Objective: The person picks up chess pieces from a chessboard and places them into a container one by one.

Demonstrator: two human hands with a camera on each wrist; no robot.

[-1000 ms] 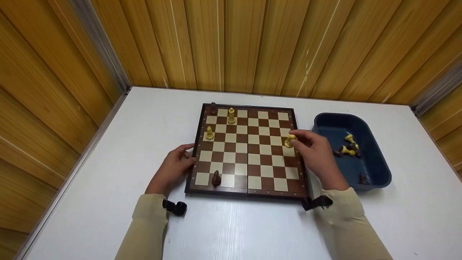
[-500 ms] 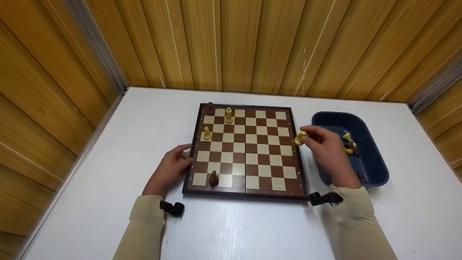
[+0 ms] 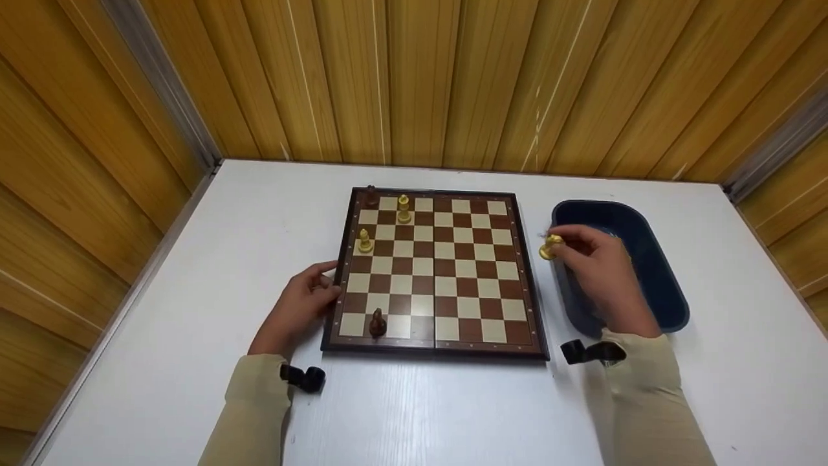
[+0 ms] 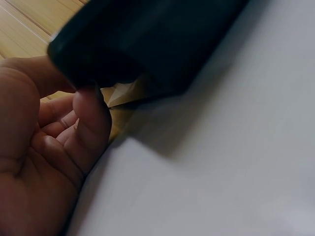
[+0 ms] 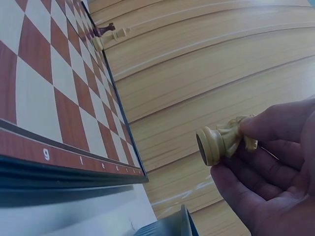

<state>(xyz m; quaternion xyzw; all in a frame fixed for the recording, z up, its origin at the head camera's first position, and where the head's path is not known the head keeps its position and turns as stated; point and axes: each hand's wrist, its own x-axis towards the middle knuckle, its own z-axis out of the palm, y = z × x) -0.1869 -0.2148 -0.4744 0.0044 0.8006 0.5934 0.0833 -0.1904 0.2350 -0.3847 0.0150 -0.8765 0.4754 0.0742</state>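
Observation:
A folding chessboard (image 3: pixel 446 272) lies on the white table. My left hand (image 3: pixel 301 299) holds its left edge between thumb and forefinger; in the left wrist view the thumb (image 4: pixel 91 115) meets the board's dark side. My right hand (image 3: pixel 598 265) pinches a cream-coloured knight (image 5: pixel 224 140) by its upper part, tilted, above the gap between board and tub. On the board stand two cream pieces, a taller one (image 3: pixel 404 209) near the far edge and one (image 3: pixel 365 242) by the left edge. A dark piece (image 3: pixel 371 196) occupies the far left corner, another (image 3: pixel 378 323) the near left.
A dark blue tub (image 3: pixel 666 304) stands right of the board, partly hidden by my right hand and forearm; its contents are mostly covered. Wood-patterned panels (image 3: pixel 414 84) rise behind the table and at both sides.
My right hand has carried the knight from over the board's right side, rightward past the edge, to beside the tub. The left hand stays at the board's left edge.

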